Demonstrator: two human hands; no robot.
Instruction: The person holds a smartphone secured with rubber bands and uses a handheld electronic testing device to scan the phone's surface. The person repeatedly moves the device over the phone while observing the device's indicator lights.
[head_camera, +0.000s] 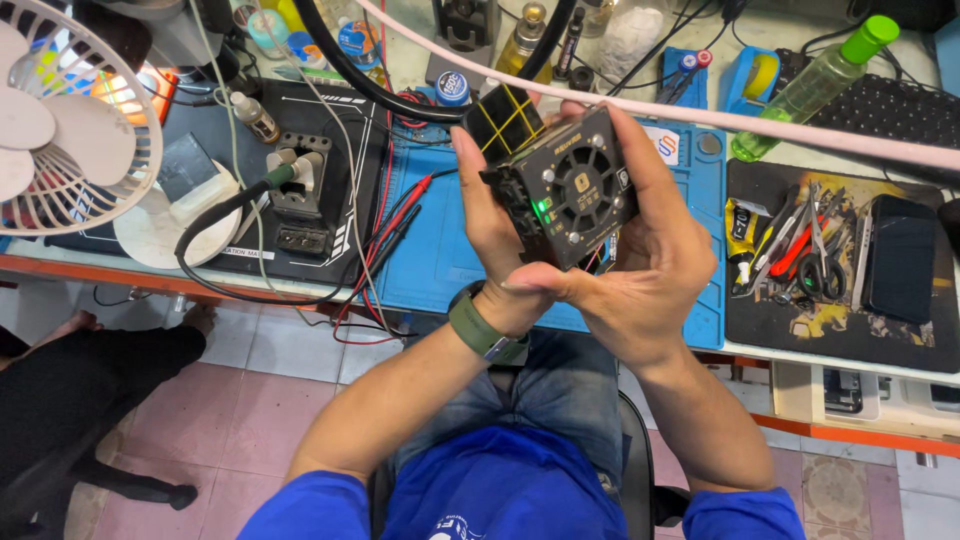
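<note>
A black boxy device (572, 190) with a round fan grille on its face and a small green light is held up above the blue work mat (440, 250). My left hand (490, 225) grips its left side, thumb on the upper edge. My right hand (645, 255) wraps its right side and underside, thumb crossing below the device. A green watch band (480, 328) sits on my left wrist. A dark block with yellow crossed lines (503, 120) shows just behind the device.
A white desk fan (60, 110) stands at far left. A black holder fixture (300, 195) and red and black probe leads (400, 215) lie left of the mat. A green bottle (815, 85), a black tray of tweezers and cutters (800, 250) and a dark phone (900, 260) sit on the right.
</note>
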